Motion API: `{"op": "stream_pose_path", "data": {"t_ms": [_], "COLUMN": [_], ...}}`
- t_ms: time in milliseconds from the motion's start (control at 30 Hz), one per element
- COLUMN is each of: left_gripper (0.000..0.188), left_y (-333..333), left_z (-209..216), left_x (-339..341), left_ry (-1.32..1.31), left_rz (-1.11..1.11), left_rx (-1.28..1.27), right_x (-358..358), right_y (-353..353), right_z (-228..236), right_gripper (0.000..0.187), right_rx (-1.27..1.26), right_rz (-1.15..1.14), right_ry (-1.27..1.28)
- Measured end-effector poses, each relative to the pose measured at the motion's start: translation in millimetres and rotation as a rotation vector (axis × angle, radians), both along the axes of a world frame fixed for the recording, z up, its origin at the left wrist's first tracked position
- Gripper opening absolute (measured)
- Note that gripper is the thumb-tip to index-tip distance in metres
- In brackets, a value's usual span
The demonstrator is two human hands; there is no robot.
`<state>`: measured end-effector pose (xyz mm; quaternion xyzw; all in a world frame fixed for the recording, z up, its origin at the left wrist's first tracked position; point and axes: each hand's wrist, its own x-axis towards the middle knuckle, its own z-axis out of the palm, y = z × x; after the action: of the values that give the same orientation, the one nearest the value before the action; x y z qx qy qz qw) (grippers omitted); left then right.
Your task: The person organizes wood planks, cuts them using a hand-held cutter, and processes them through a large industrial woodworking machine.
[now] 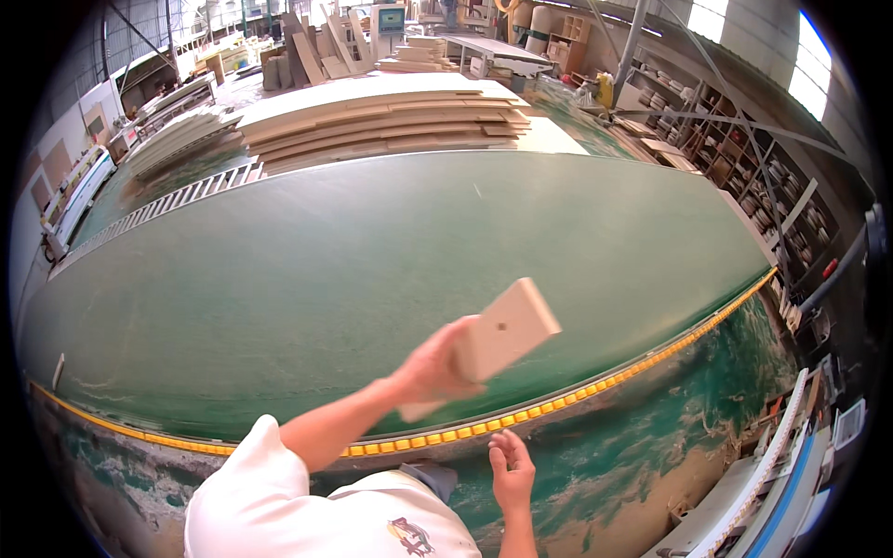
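Note:
My left hand (430, 370) grips one end of a small pale wooden board (507, 330), a flat rectangle with a small hole in its face. It is held tilted in the air above the near edge of a wide green work table (372, 251). My right hand (512, 472) hangs lower, in front of the table's edge, fingers apart and holding nothing. A white short sleeve (260, 493) covers my left upper arm.
A yellow segmented strip (595, 383) runs along the table's near edge. Stacks of long pale boards (372, 116) lie beyond the far edge, with a roller track (177, 200) at the back left. Shelving (744, 177) stands at the right, and a white machine (791, 484) at the lower right.

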<state>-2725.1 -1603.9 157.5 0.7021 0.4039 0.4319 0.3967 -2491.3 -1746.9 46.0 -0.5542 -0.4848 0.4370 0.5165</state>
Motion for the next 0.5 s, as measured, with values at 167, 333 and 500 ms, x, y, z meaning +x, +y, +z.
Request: {"op": "stream_pose_path", "data": {"t_ms": [167, 333, 500], "left_gripper": [0.113, 0.089, 0.067], "left_y": [34.5, 100.9, 199.0], "left_z": [-13.6, -47.4, -56.3], "left_x": [219.0, 372.9, 515.5], "left_ry": [-0.302, -0.571, -0.315], "left_rz": [-0.055, -0.274, -0.380], "left_rx": [-0.008, -0.427, -0.460], "right_x": [114.6, 312.8, 472.0], "right_y": [67.9, 91.6, 67.8], "right_z": [42.9, -1.8, 8.9], "right_gripper": [0.047, 0.033, 0.037], "right_rx": [0.118, 0.012, -0.277], "right_rz": [-0.197, -0.390, -0.431], "right_ry": [-0.172, -0.180, -0.430]}}
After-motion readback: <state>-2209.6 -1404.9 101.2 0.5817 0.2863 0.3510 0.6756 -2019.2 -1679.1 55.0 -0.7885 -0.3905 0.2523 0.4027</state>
